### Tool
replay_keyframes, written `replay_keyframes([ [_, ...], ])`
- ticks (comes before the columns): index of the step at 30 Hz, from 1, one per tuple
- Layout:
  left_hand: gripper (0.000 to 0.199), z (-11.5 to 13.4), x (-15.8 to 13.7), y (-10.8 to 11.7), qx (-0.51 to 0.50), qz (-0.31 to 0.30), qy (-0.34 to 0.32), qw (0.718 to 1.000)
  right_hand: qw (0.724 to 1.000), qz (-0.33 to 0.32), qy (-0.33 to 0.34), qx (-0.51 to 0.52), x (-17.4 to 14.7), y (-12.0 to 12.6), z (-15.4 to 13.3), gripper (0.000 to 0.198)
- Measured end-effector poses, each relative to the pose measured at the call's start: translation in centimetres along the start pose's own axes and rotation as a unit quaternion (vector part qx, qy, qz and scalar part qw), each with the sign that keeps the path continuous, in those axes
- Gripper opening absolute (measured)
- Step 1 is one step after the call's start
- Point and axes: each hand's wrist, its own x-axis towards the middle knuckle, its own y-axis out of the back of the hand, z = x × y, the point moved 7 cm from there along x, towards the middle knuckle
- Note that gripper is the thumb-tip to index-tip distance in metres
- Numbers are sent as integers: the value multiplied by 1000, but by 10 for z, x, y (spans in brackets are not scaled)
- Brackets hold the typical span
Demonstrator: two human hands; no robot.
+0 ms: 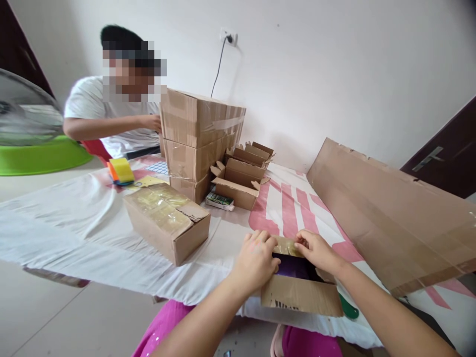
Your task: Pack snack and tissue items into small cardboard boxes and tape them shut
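A small cardboard box (303, 295) stands open at the table's front edge, its near flap with dark print folded outward. Something purple (293, 267) shows inside, too shaded to name. My left hand (256, 258) curls its fingers over the box's left side and far flap. At the far right corner, my right hand (318, 250) pinches the taped far flap (286, 245). A green rounded object (349, 307) pokes out by the box's right side, partly hidden. Left of my hands lies a closed, taped cardboard box (167, 218).
Stacked taped boxes (203, 144) stand beyond, with several open boxes (241, 173) and a small printed carton (219, 201) alongside. A large cardboard sheet (386, 213) leans at right. Coloured pads (121, 171) lie far left. Another person (115, 119) sits behind the stack; a fan (29, 119) is left.
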Motion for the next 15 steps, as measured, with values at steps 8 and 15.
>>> replay_keyframes([
  [8,26,-21,23,-18,-7,-52,9,999,934,34,312,-171,-1,-4,-40,28],
  [15,25,-28,17,-19,-116,-25,45,992,888,24,368,-275,-1,-6,-43,24],
])
